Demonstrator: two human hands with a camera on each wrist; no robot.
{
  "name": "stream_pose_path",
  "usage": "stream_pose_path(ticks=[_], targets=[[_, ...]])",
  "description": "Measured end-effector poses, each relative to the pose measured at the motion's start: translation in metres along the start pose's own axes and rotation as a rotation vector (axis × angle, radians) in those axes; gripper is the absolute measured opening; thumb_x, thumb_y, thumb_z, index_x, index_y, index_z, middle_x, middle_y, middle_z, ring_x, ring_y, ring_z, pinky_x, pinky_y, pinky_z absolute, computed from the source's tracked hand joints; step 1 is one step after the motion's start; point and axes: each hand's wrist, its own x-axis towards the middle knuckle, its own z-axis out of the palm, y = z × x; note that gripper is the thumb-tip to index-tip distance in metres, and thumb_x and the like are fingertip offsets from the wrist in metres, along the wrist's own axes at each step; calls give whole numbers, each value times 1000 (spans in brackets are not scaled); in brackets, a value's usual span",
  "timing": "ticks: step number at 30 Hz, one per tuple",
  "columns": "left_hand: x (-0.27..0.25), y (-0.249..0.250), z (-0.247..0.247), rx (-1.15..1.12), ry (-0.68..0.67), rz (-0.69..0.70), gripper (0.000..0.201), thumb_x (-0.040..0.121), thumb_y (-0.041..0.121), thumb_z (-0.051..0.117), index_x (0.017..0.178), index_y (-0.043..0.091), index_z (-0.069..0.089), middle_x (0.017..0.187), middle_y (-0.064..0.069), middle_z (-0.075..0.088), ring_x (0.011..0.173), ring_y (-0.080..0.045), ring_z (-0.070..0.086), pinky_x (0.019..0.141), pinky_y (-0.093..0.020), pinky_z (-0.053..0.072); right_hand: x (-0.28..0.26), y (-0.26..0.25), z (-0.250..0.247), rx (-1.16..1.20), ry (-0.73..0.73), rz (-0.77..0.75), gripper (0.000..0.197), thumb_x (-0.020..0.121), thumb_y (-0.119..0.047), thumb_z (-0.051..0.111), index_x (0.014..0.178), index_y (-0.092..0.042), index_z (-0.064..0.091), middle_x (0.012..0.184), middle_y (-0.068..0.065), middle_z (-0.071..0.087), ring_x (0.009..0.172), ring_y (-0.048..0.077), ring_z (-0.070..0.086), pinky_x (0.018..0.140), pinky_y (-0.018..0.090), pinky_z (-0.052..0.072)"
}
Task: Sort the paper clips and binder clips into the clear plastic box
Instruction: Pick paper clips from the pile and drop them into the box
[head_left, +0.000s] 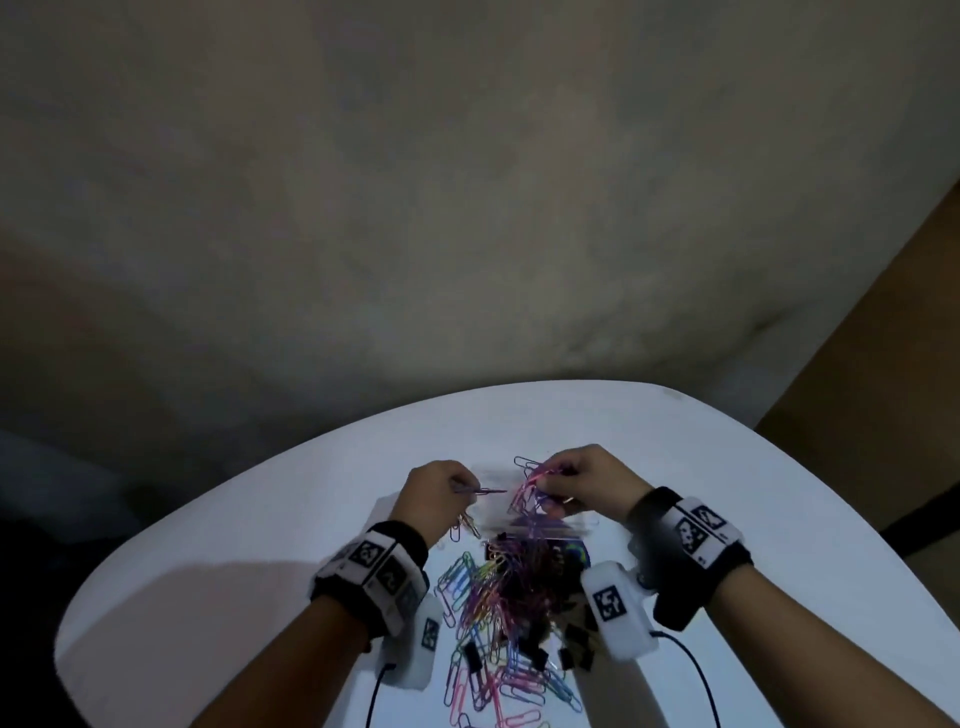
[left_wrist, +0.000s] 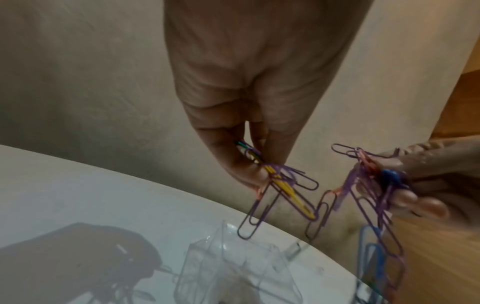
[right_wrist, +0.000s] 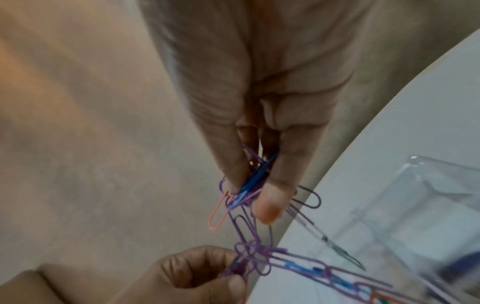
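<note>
Both hands hover above the far end of a pile of coloured paper clips (head_left: 488, 592) mixed with black binder clips (head_left: 532, 647). My left hand (head_left: 460, 491) pinches a small bunch of purple and yellow paper clips (left_wrist: 283, 185) between thumb and fingers (left_wrist: 249, 174). My right hand (head_left: 550, 480) pinches a tangle of purple, blue and pink clips (right_wrist: 249, 185), from which a linked chain (right_wrist: 324, 271) trails down. The clear plastic box (left_wrist: 233, 267) stands on the table just below the hands, also seen as the box (right_wrist: 428, 205) in the right wrist view.
The round white table (head_left: 753, 493) carries everything; its far edge curves just beyond the hands. A beige wall (head_left: 467, 208) rises behind it, and a brown wooden surface (head_left: 883, 338) stands at the right. Cables (head_left: 696, 670) run from the wrist cameras.
</note>
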Motion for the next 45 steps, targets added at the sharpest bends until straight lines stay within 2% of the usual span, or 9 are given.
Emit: stream_pose_path(ticks=[13, 18, 22, 26, 30, 35, 38, 40, 45], targets=[[56, 2, 32, 83, -26, -234, 15, 86, -1, 57, 92, 2, 70, 108, -19, 69, 94, -35, 68, 79, -34, 56, 92, 29, 27, 138, 81, 268, 31, 84, 9, 57, 55, -1, 53, 37, 7, 53, 31, 15, 52, 44, 29, 50], [59, -5, 25, 46, -42, -317, 15, 85, -4, 58, 95, -5, 69, 99, -24, 68, 93, -38, 68, 74, -33, 58, 94, 31, 34, -67, -16, 256, 11, 83, 1, 60, 88, 7, 69, 66, 5, 57, 55, 11, 53, 54, 18, 51], [66, -5, 32, -45, -20, -339, 18, 82, -5, 60, 98, -6, 67, 99, -23, 67, 91, -35, 69, 74, -35, 61, 93, 32, 27, 55, -15, 273, 38, 84, 15, 42, 63, -9, 63, 68, 8, 58, 57, 20, 56, 57, 30, 55], [70, -6, 39, -77, -26, -323, 21, 81, 0, 63, 101, -4, 67, 105, -25, 68, 80, -29, 65, 86, -41, 58, 82, 31, 17, 173, -40, 265, 29, 90, 13, 37, 87, -3, 61, 75, 9, 56, 61, 21, 56, 53, 27, 57], [68, -4, 40, -52, -69, -321, 27, 85, 4, 60, 111, -3, 64, 113, -22, 66, 93, -33, 67, 82, -40, 58, 74, 30, 17, 275, -66, 257, 27, 92, 9, 38, 111, -1, 55, 87, 10, 56, 66, 22, 58, 53, 25, 58], [64, -1, 29, -160, -76, -349, 30, 88, 5, 49, 116, 4, 59, 98, -18, 61, 67, -23, 56, 59, -36, 56, 71, 26, 15, 311, -4, 223, 22, 93, 5, 40, 108, -3, 53, 99, 13, 57, 57, 19, 60, 53, 28, 56], [54, -10, 17, 18, -36, -263, 14, 87, 19, 48, 85, 17, 62, 86, -13, 68, 69, -26, 58, 65, -28, 47, 79, 26, 3, 14, 179, 154, 25, 92, 4, 38, 110, 1, 56, 88, 12, 61, 59, 21, 60, 50, 26, 51], [41, -29, 12, 156, 11, -233, 22, 86, 22, 50, 64, 25, 52, 91, -12, 69, 83, -29, 64, 75, -30, 49, 87, 26, -5, -382, 225, 67, 30, 90, -1, 45, 117, -3, 57, 113, 15, 62, 92, 27, 63, 76, 31, 51], [-27, -87, 30, 355, -9, -183, 19, 85, 32, 54, 70, 36, 42, 103, 6, 63, 98, -14, 61, 88, -24, 47, 119, 27, 12, -925, -167, 83, 62, 87, -27, 58, 141, -16, 31, 148, 9, 35, 134, 30, 37, 111, 40, 34]])
